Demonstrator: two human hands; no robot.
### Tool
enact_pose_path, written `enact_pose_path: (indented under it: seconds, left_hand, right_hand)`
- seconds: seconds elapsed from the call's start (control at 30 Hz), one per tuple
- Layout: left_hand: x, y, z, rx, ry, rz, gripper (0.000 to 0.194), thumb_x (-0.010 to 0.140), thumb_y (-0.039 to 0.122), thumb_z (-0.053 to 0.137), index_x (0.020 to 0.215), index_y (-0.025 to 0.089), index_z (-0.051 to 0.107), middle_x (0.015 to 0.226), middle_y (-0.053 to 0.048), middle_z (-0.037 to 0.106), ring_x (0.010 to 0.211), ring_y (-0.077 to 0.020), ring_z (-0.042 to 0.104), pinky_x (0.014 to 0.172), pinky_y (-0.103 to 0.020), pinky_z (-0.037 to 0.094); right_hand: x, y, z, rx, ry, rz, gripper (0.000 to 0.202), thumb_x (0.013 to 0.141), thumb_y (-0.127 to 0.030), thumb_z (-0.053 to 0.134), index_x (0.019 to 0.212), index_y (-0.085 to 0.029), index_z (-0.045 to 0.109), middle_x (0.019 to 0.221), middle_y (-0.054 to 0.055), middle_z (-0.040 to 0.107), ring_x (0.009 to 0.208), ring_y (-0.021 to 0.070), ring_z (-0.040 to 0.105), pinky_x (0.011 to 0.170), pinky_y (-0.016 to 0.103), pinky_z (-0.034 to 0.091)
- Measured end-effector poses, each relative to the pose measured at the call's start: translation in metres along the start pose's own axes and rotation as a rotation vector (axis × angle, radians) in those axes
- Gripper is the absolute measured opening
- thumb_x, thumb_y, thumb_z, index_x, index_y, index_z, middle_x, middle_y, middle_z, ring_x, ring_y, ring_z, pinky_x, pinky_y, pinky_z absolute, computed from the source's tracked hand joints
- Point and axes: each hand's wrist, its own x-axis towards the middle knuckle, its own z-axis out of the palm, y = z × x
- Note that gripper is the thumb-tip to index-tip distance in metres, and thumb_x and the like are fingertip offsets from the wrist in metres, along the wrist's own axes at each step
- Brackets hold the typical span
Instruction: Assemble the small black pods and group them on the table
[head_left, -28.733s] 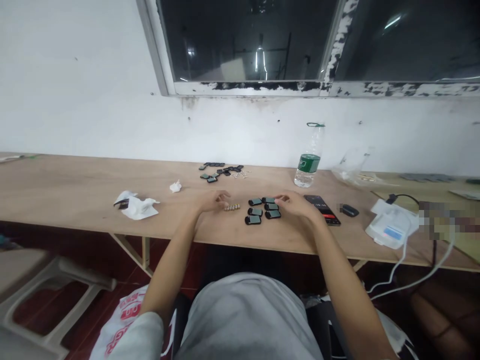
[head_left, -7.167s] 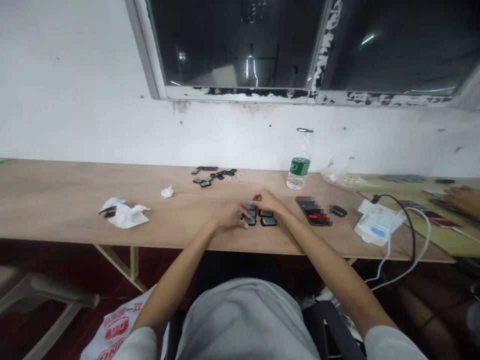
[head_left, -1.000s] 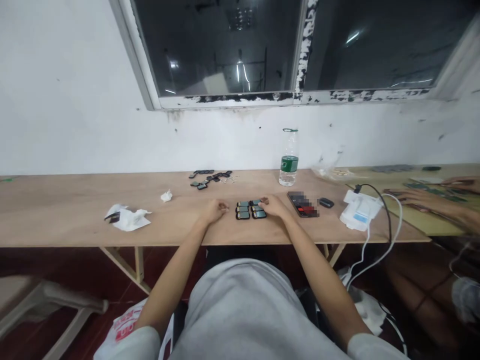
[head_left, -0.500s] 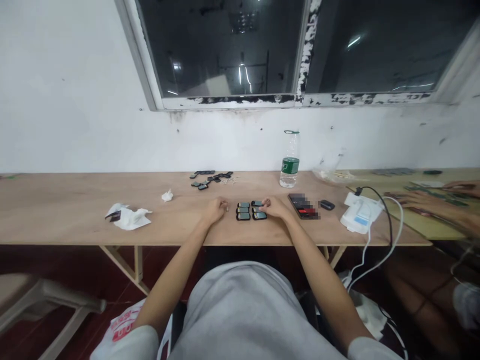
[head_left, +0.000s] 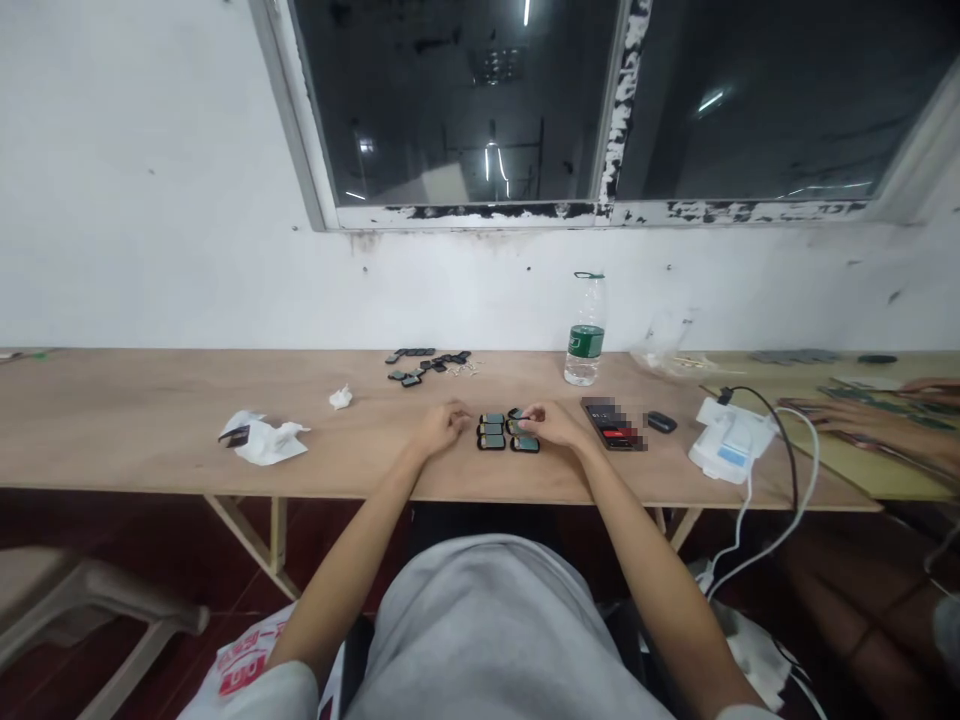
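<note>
Several small dark-framed modules with grey-green faces lie in two columns on the wooden table. The left column [head_left: 491, 431] is neatly stacked front to back. At the right column, my right hand [head_left: 551, 422] pinches the middle module [head_left: 516, 426], which looks slightly tilted; the front one [head_left: 525, 444] lies flat. Just left of the columns, my left hand [head_left: 442, 428] rests near the table with its fingers curled together; whatever is between them is too small to make out. Behind lie more dark modules [head_left: 411, 380] beside a scatter of tiny pale pieces [head_left: 461, 369].
A water bottle [head_left: 585, 342] stands at the back. On the right are a phone [head_left: 611, 424], a black case [head_left: 661, 422], a white power strip [head_left: 731, 440] with cables, and another person's hands [head_left: 862, 420]. Crumpled tissues [head_left: 274, 441] lie left.
The view has shifted slightly. My right hand has its fingertips on the middle right module, now lifted or turned a little. My left hand's fingers have moved slightly toward the modules.
</note>
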Motion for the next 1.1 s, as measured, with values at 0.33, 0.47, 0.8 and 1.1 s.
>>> enact_pose_path:
  seconds: [0.33,0.47,0.8,1.1]
  left_hand:
    - [-0.002,0.047,-0.002,0.096,0.098,0.306,0.025,0.101,0.028,0.051,0.118,0.02,0.068,0.109,-0.008,0.069,0.091,-0.0183,0.068,0.083,-0.03,0.055]
    - [0.001,0.048,0.002,0.118,0.201,0.352,0.026,0.102,0.025,0.049,0.117,0.021,0.07,0.118,-0.009,0.069,0.102,-0.0198,0.069,0.09,-0.032,0.057]
    - [0.0,0.042,-0.002,0.088,0.214,0.473,0.033,0.102,0.02,0.048,0.126,0.023,0.07,0.124,-0.009,0.072,0.109,-0.0211,0.071,0.095,-0.036,0.06]
    - [-0.001,0.036,0.01,0.065,0.247,0.449,0.039,0.101,0.015,0.042,0.129,0.024,0.067,0.129,-0.009,0.07,0.116,-0.0207,0.068,0.1,-0.039,0.058]
  right_hand:
    - [-0.005,-0.042,0.025,0.315,0.113,-0.041,0.044,0.076,-0.055,0.075,0.09,-0.013,0.071,0.081,0.009,0.074,0.06,0.0165,0.066,0.056,0.028,0.054]
    - [-0.007,-0.052,0.032,0.372,0.105,-0.051,0.047,0.074,-0.057,0.077,0.091,-0.014,0.071,0.075,0.007,0.072,0.056,0.0161,0.064,0.049,0.026,0.052]
    - [-0.014,-0.064,0.018,0.422,0.094,-0.013,0.046,0.072,-0.057,0.08,0.089,-0.015,0.071,0.071,0.004,0.07,0.057,0.0151,0.063,0.054,0.026,0.054]
    - [-0.014,-0.065,0.017,0.453,0.097,0.01,0.047,0.07,-0.057,0.081,0.088,-0.014,0.07,0.073,0.004,0.069,0.059,0.014,0.063,0.056,0.026,0.054]
